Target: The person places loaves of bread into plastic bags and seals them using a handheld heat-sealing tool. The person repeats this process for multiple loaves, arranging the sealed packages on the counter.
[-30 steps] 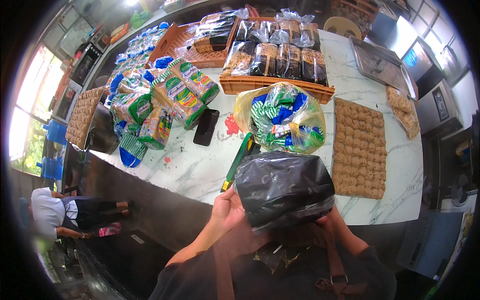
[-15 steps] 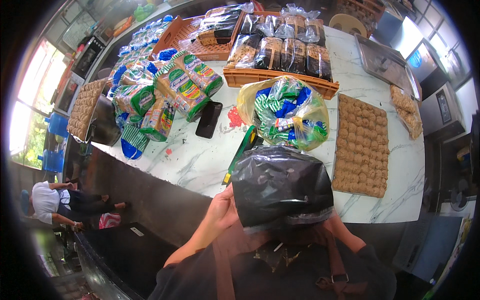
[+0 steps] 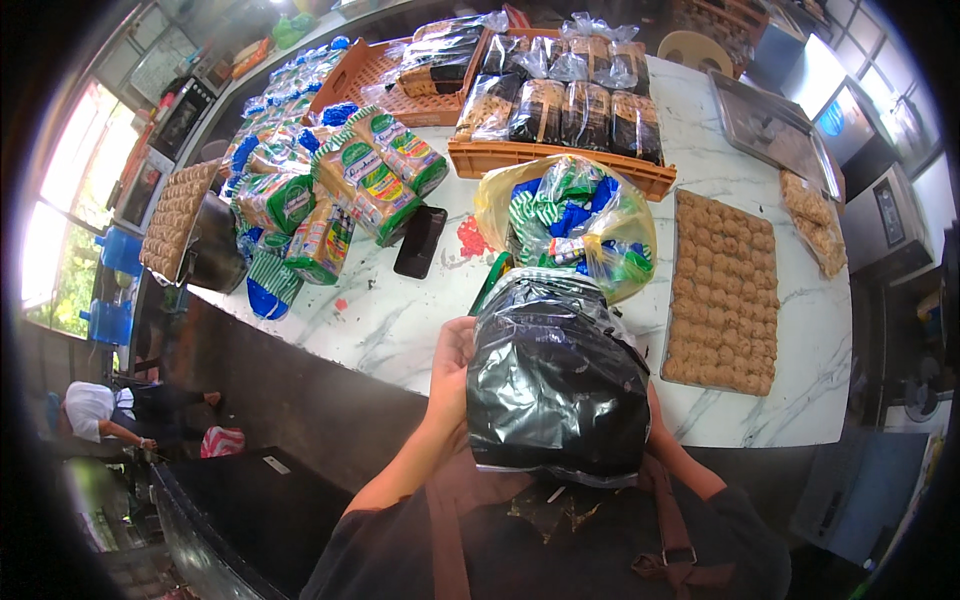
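A glossy black plastic bag [image 3: 555, 390] with clear edges is held up in front of my chest, over the near edge of the table. My left hand [image 3: 454, 365] grips its left side, fingers partly behind it. At the right side my right hand [image 3: 656, 425] holds the bag too, most of its fingers hidden. What the bag contains, if anything, cannot be seen. Just beyond it sits a yellowish plastic bag [image 3: 490, 195] stuffed with crumpled green, white and blue wrappers. A green tool [image 3: 490, 282] lies mostly hidden behind the black bag.
Packaged loaves [image 3: 365, 175] pile up at the left beside a dark phone [image 3: 420, 242]. Orange crates [image 3: 560, 160] with black-wrapped bread stand at the back. Right of me lies a tray of small brown rolls [image 3: 722, 295]; a metal tray [image 3: 775, 130] is farther off. Another person [image 3: 95, 412] bends at far left.
The black bag has tipped up and spread taller, its far edge now nearer the yellowish bag. My left hand has moved forward along its side. The person at far left has bent over.
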Motion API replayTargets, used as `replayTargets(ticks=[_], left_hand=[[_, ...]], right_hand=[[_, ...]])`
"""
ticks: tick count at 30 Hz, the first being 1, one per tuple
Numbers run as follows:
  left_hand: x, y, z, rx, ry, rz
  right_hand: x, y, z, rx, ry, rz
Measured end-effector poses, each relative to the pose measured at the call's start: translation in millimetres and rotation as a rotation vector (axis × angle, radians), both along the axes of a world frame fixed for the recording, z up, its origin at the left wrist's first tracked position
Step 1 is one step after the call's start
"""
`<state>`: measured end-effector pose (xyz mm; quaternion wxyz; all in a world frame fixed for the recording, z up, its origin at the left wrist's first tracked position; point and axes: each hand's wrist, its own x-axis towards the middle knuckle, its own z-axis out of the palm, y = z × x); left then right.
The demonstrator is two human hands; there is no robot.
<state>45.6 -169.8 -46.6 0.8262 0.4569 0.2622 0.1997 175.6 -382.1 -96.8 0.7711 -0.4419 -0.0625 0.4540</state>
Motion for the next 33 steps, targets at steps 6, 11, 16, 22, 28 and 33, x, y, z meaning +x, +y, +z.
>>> replayTargets(ticks=[6,11,16,22,28,33], left_hand=[[12.2,14.2,-11.1,-0.051,0.171,0.014],[21.9,31.5,-9.0,-0.256,-0.01,-0.101],[12.1,33.4,-5.3,-0.355,0.062,-0.244],[-6.3,36.0,-18.7,-0.682,-0.278,-0.217],[3.4,36.0,-57.8,-0.514,-0.021,-0.154],[23.3,48.8,-68.8,-0.132,-0.052,-0.106]], right_hand=[[2.5,14.2,-15.5,-0.27,-0.75,-0.115],[18.6,14.7,-0.7,0.003,0.212,-0.142],[19.3,25.0,42.0,-0.043,-0.301,-0.029],[18.7,27.8,23.5,-0.037,-0.095,-0.04],[19.6,33.9,-4.2,-0.103,-0.154,0.008],[39.1,43.7,-0.7,-0.116,-0.259,-0.039]])
